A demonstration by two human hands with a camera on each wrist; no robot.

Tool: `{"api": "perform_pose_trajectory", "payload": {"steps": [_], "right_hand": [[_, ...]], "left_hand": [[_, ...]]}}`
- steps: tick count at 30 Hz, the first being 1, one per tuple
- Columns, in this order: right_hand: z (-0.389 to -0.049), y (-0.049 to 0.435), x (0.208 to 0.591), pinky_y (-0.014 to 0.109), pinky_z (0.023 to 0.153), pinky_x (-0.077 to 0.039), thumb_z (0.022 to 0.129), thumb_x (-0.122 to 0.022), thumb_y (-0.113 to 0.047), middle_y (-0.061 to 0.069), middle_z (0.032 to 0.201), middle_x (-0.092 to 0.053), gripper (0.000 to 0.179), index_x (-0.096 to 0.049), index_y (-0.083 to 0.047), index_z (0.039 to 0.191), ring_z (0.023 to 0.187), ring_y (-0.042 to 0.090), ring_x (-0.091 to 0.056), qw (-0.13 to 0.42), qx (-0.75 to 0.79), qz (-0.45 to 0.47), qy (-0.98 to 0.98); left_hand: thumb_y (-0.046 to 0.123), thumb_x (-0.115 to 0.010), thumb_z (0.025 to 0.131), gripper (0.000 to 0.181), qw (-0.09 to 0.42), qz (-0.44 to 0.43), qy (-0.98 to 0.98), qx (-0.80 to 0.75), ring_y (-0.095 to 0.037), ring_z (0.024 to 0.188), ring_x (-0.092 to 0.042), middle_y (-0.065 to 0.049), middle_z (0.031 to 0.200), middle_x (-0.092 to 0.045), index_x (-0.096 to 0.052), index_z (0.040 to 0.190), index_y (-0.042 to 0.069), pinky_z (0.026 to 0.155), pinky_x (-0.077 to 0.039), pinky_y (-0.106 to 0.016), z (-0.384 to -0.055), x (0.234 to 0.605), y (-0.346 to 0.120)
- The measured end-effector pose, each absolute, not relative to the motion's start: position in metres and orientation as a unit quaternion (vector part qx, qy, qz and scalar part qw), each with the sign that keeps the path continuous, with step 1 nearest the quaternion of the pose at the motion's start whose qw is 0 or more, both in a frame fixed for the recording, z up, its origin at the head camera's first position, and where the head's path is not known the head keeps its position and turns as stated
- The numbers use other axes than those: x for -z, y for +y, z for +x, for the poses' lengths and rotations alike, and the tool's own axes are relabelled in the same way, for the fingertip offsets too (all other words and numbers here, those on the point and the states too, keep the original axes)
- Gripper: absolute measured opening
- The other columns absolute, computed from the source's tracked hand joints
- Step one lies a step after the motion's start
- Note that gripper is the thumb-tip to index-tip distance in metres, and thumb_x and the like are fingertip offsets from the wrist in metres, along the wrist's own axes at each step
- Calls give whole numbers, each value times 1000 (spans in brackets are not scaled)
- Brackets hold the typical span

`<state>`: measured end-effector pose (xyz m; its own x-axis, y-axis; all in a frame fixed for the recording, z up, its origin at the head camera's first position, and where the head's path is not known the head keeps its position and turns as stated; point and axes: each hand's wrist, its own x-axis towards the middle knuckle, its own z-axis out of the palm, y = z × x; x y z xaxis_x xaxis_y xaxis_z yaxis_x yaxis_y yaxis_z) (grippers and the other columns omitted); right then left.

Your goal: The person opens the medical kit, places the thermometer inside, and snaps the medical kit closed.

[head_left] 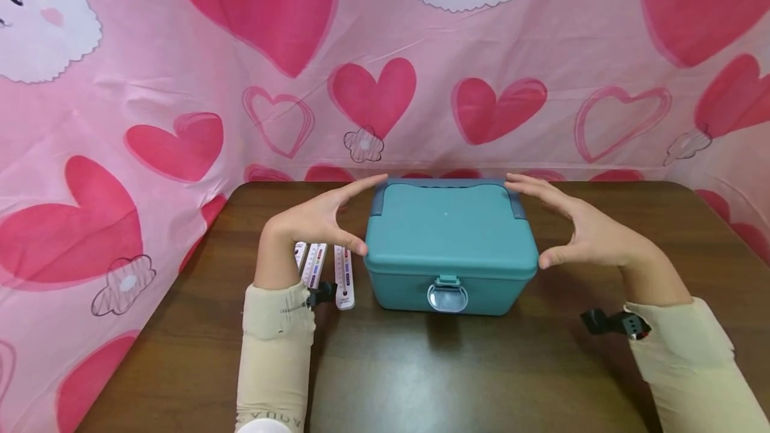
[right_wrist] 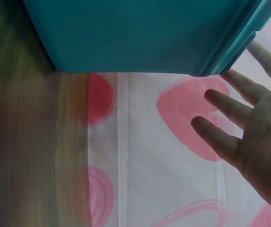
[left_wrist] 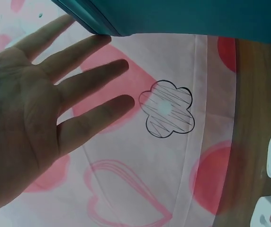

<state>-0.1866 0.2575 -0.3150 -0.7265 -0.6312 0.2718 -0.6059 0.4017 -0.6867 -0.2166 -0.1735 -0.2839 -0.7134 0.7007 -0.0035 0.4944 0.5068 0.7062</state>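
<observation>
A teal lidded box stands on the table, with a clear round latch on its front and grey-blue corner pieces at the back of its lid. My left hand is spread at its left side, thumb at the front corner and fingertips by the back corner. On the opposite side my right hand is spread the same way, thumb close to the front right corner. Both wrist views show straight, parted fingers, of the left hand and the right hand, with fingertips right at the lid's edge.
Several white strips with printed scales, like thermometers, lie left of the box, partly behind my left wrist. The brown wooden table runs back to a pink heart-patterned cloth, which also hangs along the left and right sides.
</observation>
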Motion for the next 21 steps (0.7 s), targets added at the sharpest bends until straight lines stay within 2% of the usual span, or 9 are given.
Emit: {"api": "perform_pose_trajectory", "payload": {"steps": [5, 8, 13, 14, 21], "right_hand": [[-183, 259, 319, 80, 96, -31, 61, -86, -10, 1, 167, -14, 113, -28, -20, 157, 144, 1, -20, 39, 390, -372, 841], [-181, 261, 322, 78, 95, -36, 63, -85, -12, -2, 166, -13, 114, -25, -24, 158, 141, -3, -20, 50, 386, -355, 850], [-184, 262, 325, 76, 95, -39, 63, -84, -12, -3, 163, -18, 115, -22, -25, 159, 138, 0, -24, 58, 388, -349, 851], [-185, 261, 326, 70, 97, -42, 63, -84, -12, -3, 163, -19, 114, -22, -25, 159, 138, 1, -25, 59, 389, -351, 850], [-193, 257, 328, 74, 102, -33, 63, -82, -8, -2, 160, -23, 115, -22, -23, 159, 139, 7, -28, 68, 407, -366, 834]], "left_hand": [[44, -88, 68, 119, 188, 357, 850, -338, -18, 150, -19, 8, 164, -18, -11, 158, 40, 114, -38, -52, -217, 288, -170], [42, -89, 68, 122, 201, 363, 844, -339, -18, 150, -17, 7, 164, -15, -7, 158, 41, 111, -42, -51, -218, 292, -166], [42, -88, 68, 127, 204, 353, 846, -344, -23, 153, -15, 4, 166, -11, 0, 158, 41, 115, -36, -56, -220, 296, -165], [42, -88, 68, 128, 206, 347, 847, -345, -24, 153, -15, 3, 167, -10, 3, 158, 40, 116, -34, -57, -221, 297, -166], [35, -88, 70, 133, 220, 330, 847, -355, -25, 154, -17, -2, 167, -12, 11, 159, 29, 120, -28, -54, -223, 297, -171]]}}
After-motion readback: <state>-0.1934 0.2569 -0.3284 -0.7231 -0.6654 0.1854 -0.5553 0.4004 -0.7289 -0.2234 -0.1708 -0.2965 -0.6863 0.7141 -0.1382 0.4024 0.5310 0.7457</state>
